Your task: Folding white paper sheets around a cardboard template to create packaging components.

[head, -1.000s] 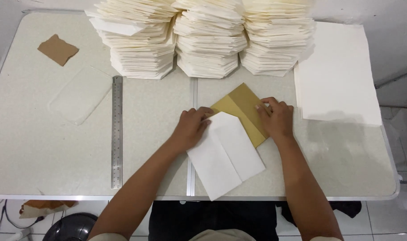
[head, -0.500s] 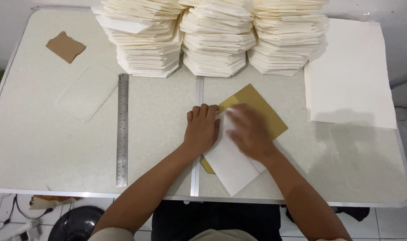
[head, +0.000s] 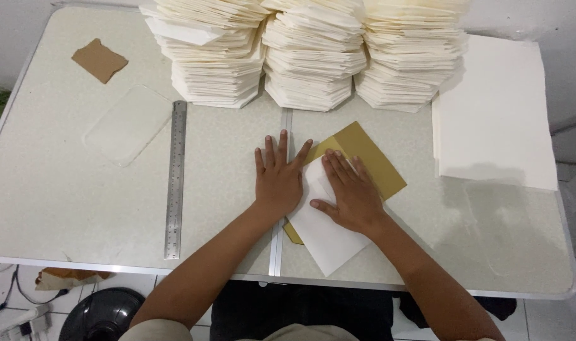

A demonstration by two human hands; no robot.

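Pressing white sheet (head: 329, 237) over gold card (head: 370, 158) | left hand (head: 278, 180), right hand (head: 350, 197) | fingers flat, spread, gripping nothing

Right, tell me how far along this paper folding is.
Done: three tall stacks of folded cream paper stand at the back of the table. In hand: the left hand and right hand press flat on a white sheet lying over a tan card. Left: a pile of flat white sheets waits at the right. A steel ruler lies unused.
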